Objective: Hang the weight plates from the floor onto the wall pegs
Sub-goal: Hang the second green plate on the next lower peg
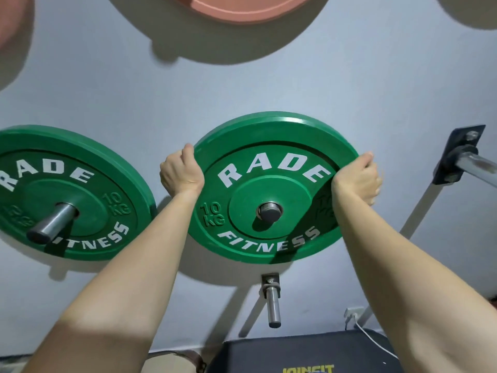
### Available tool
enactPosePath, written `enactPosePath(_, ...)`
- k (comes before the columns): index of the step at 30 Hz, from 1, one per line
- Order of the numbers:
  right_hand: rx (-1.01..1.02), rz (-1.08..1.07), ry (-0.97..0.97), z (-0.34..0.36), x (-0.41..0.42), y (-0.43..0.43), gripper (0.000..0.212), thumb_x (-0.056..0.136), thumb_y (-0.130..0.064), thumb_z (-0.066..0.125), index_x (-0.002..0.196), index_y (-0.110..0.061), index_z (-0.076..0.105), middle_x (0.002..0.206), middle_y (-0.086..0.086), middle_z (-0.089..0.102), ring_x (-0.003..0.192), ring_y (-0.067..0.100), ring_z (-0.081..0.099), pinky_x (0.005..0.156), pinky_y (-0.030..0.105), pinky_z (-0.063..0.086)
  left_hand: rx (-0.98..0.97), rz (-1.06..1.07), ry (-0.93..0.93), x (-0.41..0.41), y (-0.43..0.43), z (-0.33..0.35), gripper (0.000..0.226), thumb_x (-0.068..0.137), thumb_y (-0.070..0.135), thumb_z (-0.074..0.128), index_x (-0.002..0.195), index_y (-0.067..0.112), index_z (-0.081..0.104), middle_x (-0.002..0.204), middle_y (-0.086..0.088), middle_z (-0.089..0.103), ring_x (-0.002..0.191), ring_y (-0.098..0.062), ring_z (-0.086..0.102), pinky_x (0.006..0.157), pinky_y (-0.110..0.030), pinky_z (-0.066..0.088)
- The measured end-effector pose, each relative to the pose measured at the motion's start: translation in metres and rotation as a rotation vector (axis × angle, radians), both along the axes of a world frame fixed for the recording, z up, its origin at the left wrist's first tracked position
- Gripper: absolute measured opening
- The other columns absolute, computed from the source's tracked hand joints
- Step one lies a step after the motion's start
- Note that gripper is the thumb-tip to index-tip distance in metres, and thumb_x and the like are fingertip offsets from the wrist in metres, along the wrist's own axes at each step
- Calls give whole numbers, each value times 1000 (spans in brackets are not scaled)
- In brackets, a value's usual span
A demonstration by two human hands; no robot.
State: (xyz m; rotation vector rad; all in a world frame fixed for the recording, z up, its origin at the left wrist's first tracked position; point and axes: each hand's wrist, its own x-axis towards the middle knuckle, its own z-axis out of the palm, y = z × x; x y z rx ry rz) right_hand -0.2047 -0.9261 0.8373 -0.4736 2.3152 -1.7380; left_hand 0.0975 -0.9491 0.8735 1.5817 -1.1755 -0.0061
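Green 10 kg plate (271, 189) sits on centre wall peg (269, 211); left hand (180, 173) and right hand (359, 179) both grasp its rim. Second green plate (80, 195) already hung. Two pegs bare: lower peg (273, 305), right peg (476, 164). Floor plates not visible.

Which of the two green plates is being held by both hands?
The green plate in the middle, gripped at its rim by the left hand and right hand. The other green plate, at the far left, hangs untouched.
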Motion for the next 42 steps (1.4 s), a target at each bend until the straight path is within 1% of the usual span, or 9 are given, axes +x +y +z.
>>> enactPosePath(4,-72,-137,-132,-5,4,-24,46,99,-48,28,110,-20,63,125,5,59,121,26,48,106,43,25,-15,61,-35,0,-21,0,57,93,47,27,61,3,44,65,-20,48,65,-32,45,60,-36,24)
enactPosePath(9,-83,-59,-117,-4,0,-45,47,98,-43,26,102,-17,66,116,4,62,114,25,49,102,43,24,-46,70,-40,1,-41,-5,47,91,47,31,59,12,33,56,-6,37,65,-32,43,61,-35,24)
enactPosePath(12,-139,-23,-109,0,1,-60,44,98,-40,29,102,-16,65,115,5,62,114,25,49,102,43,25,-143,53,43,6,-61,-16,42,90,48,34,78,13,54,76,-3,59,79,-30,53,65,-34,29)
enactPosePath(15,-188,4,-92,7,2,-81,40,97,-40,32,100,-16,63,115,4,60,114,24,50,103,42,26,-216,54,118,10,-78,-28,46,86,50,34,96,12,58,100,-3,63,95,-23,54,74,-29,30)
enactPosePath(21,-177,-111,-60,11,7,-109,39,93,-39,32,101,-17,62,114,2,58,110,23,53,102,41,27,-264,77,101,10,-99,-33,40,89,45,38,94,9,55,97,-7,59,88,-23,52,73,-30,29)
enactPosePath(30,-204,91,-135,10,-2,-93,35,97,-39,36,110,-17,60,125,1,54,118,22,48,108,41,25,25,7,78,18,-87,-30,43,96,51,20,92,16,45,97,-7,58,92,-29,53,80,-41,37)
enactPosePath(36,-216,293,-205,1,-16,-70,36,92,-41,31,112,-25,57,121,-3,52,108,22,45,112,47,28,206,-93,105,20,-62,-36,51,100,61,16,114,22,46,123,-4,55,111,-27,50,97,-47,40)
enactPosePath(40,-127,354,-178,-22,-16,-49,52,96,-48,24,135,-27,52,137,5,52,126,28,44,111,48,30,292,-88,37,20,-40,-67,63,102,58,29,149,17,32,151,-13,41,135,-33,41,109,-47,31)
enactPosePath(42,-51,340,-227,-34,-13,-41,56,97,-55,21,146,-35,41,147,11,43,133,33,39,113,51,27,369,-66,8,15,-32,-77,70,101,59,35,155,16,21,153,-18,39,134,-39,44,108,-49,34)
